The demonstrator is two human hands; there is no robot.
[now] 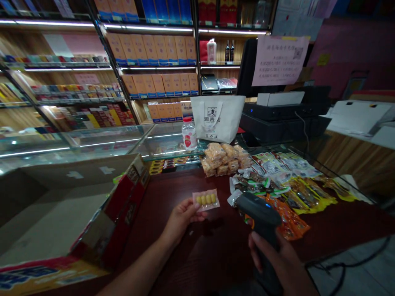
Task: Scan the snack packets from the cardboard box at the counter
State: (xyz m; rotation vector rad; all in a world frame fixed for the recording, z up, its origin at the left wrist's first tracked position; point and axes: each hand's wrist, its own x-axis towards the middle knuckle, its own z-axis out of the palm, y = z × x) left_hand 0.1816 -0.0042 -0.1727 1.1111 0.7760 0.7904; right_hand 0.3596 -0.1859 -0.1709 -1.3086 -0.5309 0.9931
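Observation:
Between its thumb and fingers, my left hand [184, 216] pinches a small clear packet [206, 200] with several yellow-green oval pieces in a row. The packet is held above the dark red counter [173, 187]. Wrapped around the handle of a black barcode scanner [261, 211] is my right hand [277, 255]. A small blue light shows on top of the scanner, whose head points toward the packet side. Behind the scanner lie orange snack packets [291, 220], partly hidden by it, and green-and-clear snack packets [256, 183].
A large open cardboard box [114, 230] stands at the left. Further back are wrapped bread-like snacks [226, 158], a bottle with a red cap [189, 135] and a white paper bag [228, 119]. Yellow packets [308, 195] lie right. A monitor [246, 68] stands behind; a cable [342, 269] hangs lower right.

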